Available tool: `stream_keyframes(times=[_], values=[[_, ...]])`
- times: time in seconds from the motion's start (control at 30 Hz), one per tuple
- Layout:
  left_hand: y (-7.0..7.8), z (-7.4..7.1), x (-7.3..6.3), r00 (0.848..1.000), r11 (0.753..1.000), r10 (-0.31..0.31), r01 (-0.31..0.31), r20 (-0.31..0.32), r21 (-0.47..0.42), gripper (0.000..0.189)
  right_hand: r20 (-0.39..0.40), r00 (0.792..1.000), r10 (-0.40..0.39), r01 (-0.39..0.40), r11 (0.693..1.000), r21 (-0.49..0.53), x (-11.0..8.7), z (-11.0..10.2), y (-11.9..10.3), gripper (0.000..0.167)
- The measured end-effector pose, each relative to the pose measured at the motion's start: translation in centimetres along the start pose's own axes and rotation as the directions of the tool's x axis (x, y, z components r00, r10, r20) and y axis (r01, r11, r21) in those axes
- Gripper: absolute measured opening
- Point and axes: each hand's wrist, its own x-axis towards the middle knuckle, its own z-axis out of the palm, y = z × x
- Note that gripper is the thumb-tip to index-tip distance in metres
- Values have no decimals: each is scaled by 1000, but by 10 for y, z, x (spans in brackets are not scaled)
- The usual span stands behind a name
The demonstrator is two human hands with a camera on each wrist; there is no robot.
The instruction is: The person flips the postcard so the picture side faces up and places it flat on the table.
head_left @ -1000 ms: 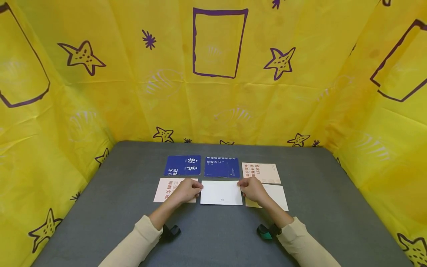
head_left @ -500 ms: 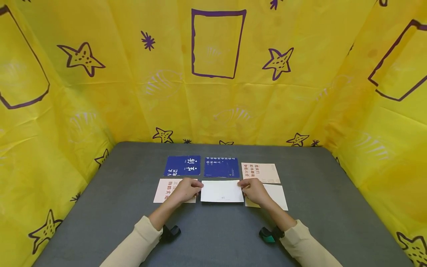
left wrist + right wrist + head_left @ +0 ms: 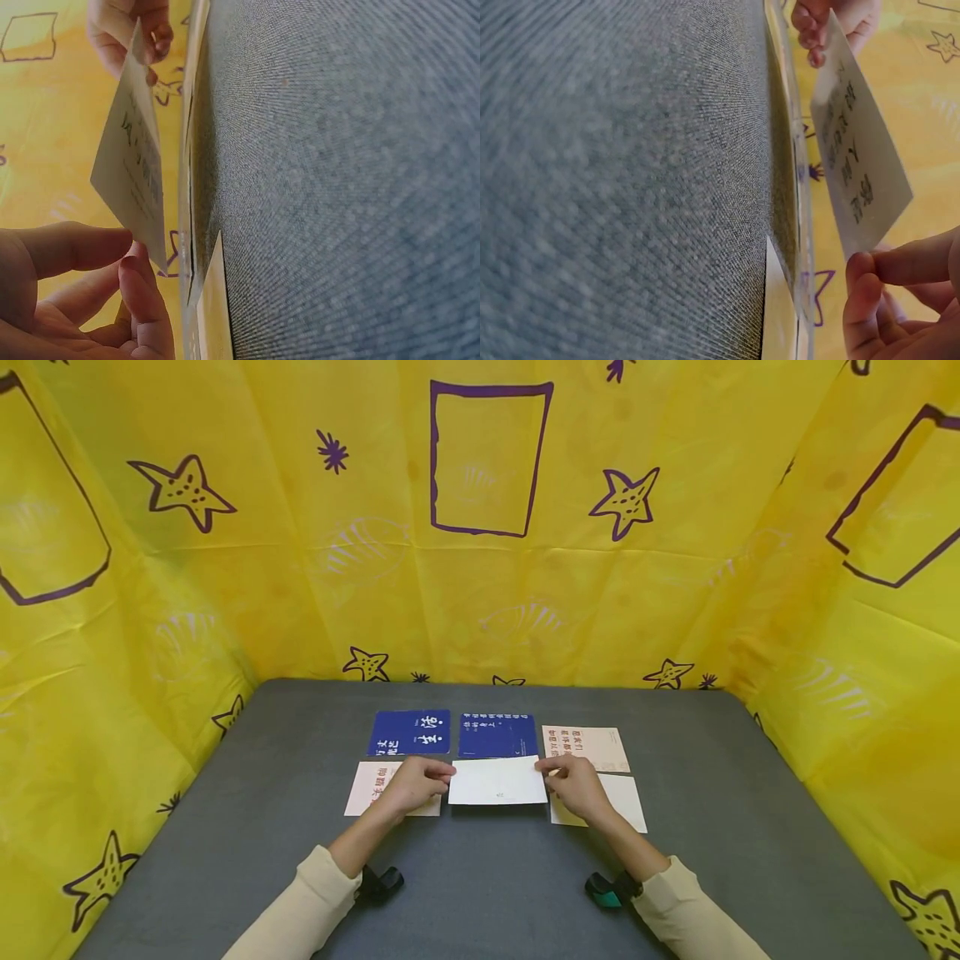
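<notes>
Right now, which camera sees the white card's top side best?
The head view, because it looks down onto the white card, held by the left hand and right hand. Both wrist views show its underside instead, with dark writing.

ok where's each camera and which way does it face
Head: worn on the head, facing forward and down at the white card; left hand, right hand and both sleeves show.
Left wrist: on that wrist, facing the white card; left hand close, right hand beyond.
Right wrist: on that wrist, facing the white card; right hand close, left hand beyond.
Both wrist views show the white card's printed side and the yellow backdrop.
</notes>
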Motion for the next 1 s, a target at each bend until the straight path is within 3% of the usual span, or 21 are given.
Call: stream_keyframes(times=[0.37,1.0], values=[[-4,0,2,1000,999,13,-13,-8,-32,27,-22,1000,-19,19,1000,-4,0,-1,1,19],[-3,-1,2,997,998,5,-11,-80,-68,15,-28,999,22,-19,992,121,2,-1,7,11]])
